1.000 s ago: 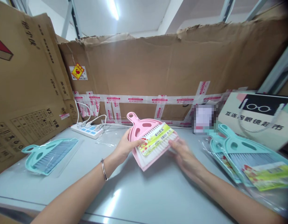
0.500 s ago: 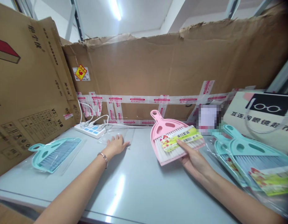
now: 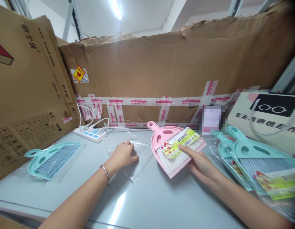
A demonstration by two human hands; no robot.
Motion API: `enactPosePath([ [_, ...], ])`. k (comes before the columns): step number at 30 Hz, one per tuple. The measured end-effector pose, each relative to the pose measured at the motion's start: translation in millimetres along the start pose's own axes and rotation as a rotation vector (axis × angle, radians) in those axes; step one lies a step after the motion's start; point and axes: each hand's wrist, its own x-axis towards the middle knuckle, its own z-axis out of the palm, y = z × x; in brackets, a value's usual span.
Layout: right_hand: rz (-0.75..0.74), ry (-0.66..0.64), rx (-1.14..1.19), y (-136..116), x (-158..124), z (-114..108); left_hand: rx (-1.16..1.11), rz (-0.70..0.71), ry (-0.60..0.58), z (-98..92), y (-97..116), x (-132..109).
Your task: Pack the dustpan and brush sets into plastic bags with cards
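Note:
In my right hand [image 3: 200,163] is a pink dustpan [image 3: 155,140] with a white-bristled brush [image 3: 172,162] nested in it. My thumb presses on the yellow-green label card [image 3: 182,142] lying across the bristles, while the other fingers go beneath the pan. The set is tilted above the table, handle pointing away from me. My left hand [image 3: 123,154], with a silver bracelet on its wrist, rests on a clear plastic bag [image 3: 137,165] on the tabletop. Its fingers are curled onto the film; the fingertips are partly hidden.
A teal dustpan set [image 3: 53,160] in clear wrapping lies at left. More wrapped teal sets [image 3: 257,159] overlap at right, before a paper carrier bag [image 3: 276,111]. A power strip [image 3: 90,134] with plugged cables stands at the back. Large cardboard boxes [image 3: 142,70] wall the grey table.
My left hand has drawn the plastic bag nearer, away from the power strip, and its fingers have curled. The pink dustpan set has come slightly lower and to the left in my right hand.

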Motion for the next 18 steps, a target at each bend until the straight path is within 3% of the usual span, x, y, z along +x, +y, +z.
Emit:
enactPosePath([
  [8, 0.142, -0.229, -0.229, -6, -13, -3, -0.094, -0.068, 0.231, -20.0, -10, 6],
  [12, 0.125, -0.308, -0.236, 7, -18, 3, -0.276, 0.107, 0.432, -15.0, 3, 2],
  [15, 0.137, -0.318, -0.158, 15, -19, 7, -0.358, 0.274, 0.430, -7.9, 18, -3],
  [18, 0.117, -0.222, -0.077, 18, -18, 11, -0.378, 0.387, 0.425, -5.9, 29, -9],
])
